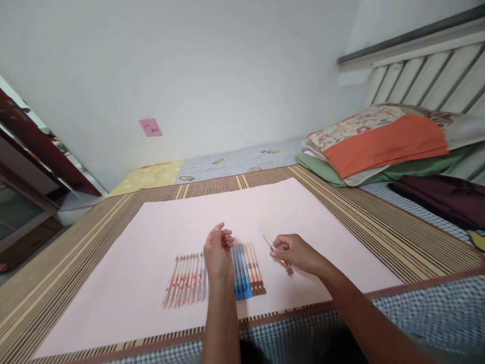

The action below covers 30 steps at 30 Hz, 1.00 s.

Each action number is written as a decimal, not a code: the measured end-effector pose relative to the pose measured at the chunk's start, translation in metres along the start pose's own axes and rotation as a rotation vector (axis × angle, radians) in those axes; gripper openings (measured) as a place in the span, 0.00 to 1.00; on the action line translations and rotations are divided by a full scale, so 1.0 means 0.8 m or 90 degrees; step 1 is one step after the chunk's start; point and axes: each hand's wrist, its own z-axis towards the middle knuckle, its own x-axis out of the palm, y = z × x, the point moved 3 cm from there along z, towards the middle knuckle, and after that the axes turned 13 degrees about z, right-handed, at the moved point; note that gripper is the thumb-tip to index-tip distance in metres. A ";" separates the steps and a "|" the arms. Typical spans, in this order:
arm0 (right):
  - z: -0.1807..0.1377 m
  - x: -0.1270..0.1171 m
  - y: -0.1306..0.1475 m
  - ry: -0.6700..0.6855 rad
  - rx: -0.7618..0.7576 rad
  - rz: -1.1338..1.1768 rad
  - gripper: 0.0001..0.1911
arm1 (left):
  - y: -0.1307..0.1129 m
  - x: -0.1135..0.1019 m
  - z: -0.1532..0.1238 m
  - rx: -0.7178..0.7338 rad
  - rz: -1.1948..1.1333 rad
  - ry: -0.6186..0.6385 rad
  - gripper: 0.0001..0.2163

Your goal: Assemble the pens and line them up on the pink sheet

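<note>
My right hand (pixel 297 253) grips a pen (pixel 283 263) with a pale tip end and a brown lower end, held slantwise above the sheet. Over the row of pens hovers my left hand (pixel 220 250), its fingers loosely bent and apart, nothing seen in them. To its left lie several white pens with red markings (pixel 186 280), side by side. Just right of that wrist are blue pens (pixel 241 270), then pale pens with brown ends (pixel 255 270). My left hand and forearm hide the middle of the row.
A large pale pink sheet (pixel 125 283) lies on a striped mat (pixel 379 237). Folded bedding with an orange band (pixel 394 144) and a dark folded cloth (pixel 439 199) sit at the right. A white wall (pixel 227 76) with a pink note (pixel 150 127) stands behind.
</note>
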 end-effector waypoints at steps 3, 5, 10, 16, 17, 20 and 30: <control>-0.001 0.004 -0.030 -0.048 -0.001 -0.016 0.16 | -0.048 -0.037 -0.004 0.047 -0.017 -0.053 0.16; 0.001 0.010 -0.050 -0.100 0.006 -0.082 0.15 | -0.070 -0.058 -0.024 0.081 0.032 -0.050 0.14; 0.010 0.024 -0.078 -0.145 0.023 -0.172 0.11 | -0.051 -0.120 -0.122 0.118 0.351 0.074 0.13; -0.002 0.028 -0.071 -0.177 -0.049 -0.289 0.07 | 0.041 -0.218 -0.217 0.091 0.543 0.040 0.18; -0.008 0.029 -0.069 -0.170 -0.071 -0.304 0.06 | 0.050 -0.226 -0.226 0.112 0.559 0.015 0.18; -0.027 0.036 -0.068 -0.128 -0.143 -0.333 0.08 | 0.063 -0.233 -0.241 0.239 0.612 0.006 0.16; -0.065 0.046 -0.100 -0.065 -0.323 -0.348 0.08 | 0.071 -0.233 -0.231 0.499 0.849 0.110 0.08</control>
